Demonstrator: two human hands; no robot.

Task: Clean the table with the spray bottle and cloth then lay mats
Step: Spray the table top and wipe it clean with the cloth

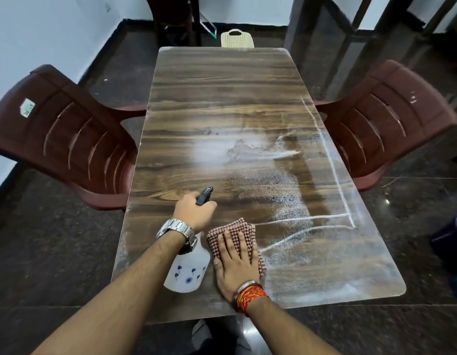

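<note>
My left hand grips the black trigger head of a white spray bottle with blue flower prints, its nozzle aimed across the wooden table. A white mist hangs over the table's middle, beyond the nozzle. My right hand lies flat, fingers spread, on a folded red-and-white checked cloth near the table's front edge. White chalky streaks and speckled wet patches cover the right half of the tabletop. No mats are in view.
A brown plastic chair stands at the table's left side and another at its right. A cream plastic chair back shows past the far end. A dark blue object sits on the floor at right.
</note>
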